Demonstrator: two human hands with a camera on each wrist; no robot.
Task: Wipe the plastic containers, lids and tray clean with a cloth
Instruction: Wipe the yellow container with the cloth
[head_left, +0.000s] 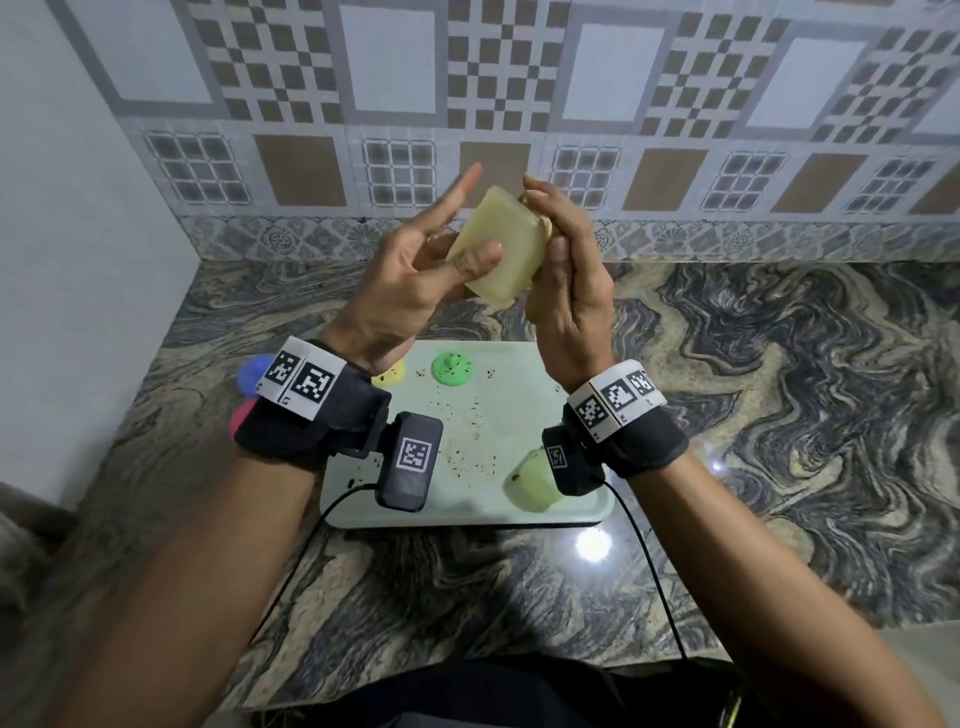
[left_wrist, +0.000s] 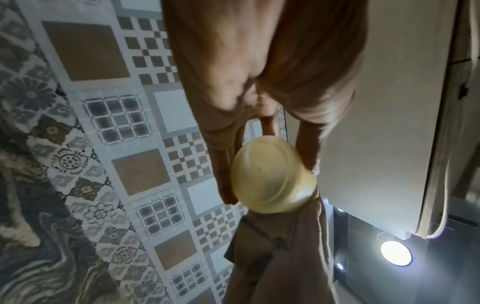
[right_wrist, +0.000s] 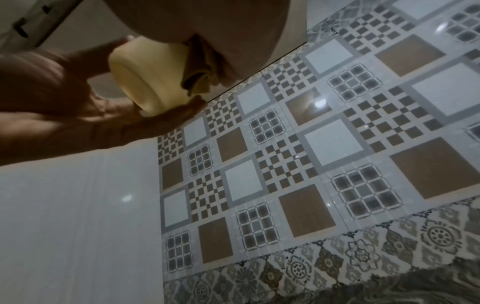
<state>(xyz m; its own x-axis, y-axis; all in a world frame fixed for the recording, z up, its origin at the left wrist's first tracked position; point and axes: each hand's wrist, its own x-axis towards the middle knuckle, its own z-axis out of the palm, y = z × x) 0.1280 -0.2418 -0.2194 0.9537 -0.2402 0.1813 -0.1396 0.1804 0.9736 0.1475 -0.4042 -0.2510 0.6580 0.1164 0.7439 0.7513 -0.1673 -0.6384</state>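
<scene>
Patterned wall tiles back a marbled counter (head_left: 727, 415) where a crumb-speckled tray (head_left: 519, 415) lies. Above it the left hand (head_left: 410, 280) pinches a pale yellow container (head_left: 498, 249) between thumb and fingers — index finger straight. The right hand (head_left: 566, 280) curls round a cloth (right_wrist: 200, 70) pressed into the container's mouth — a green lid (head_left: 453, 368) sits on the tray.

We see a marbled stone counter (head_left: 753, 395) with swirling dark and pale veins, running back to a tiled wall. On it lies a pale tray (head_left: 483, 512), speckled with brown crumbs. Just left of the tray, directly on the counter, lie a blue lid (head_left: 253, 370) and a pink lid (head_left: 240, 415), both partly hidden by a wrist strap. A lamp's glare shines on the stone near the tray's front edge.
</scene>
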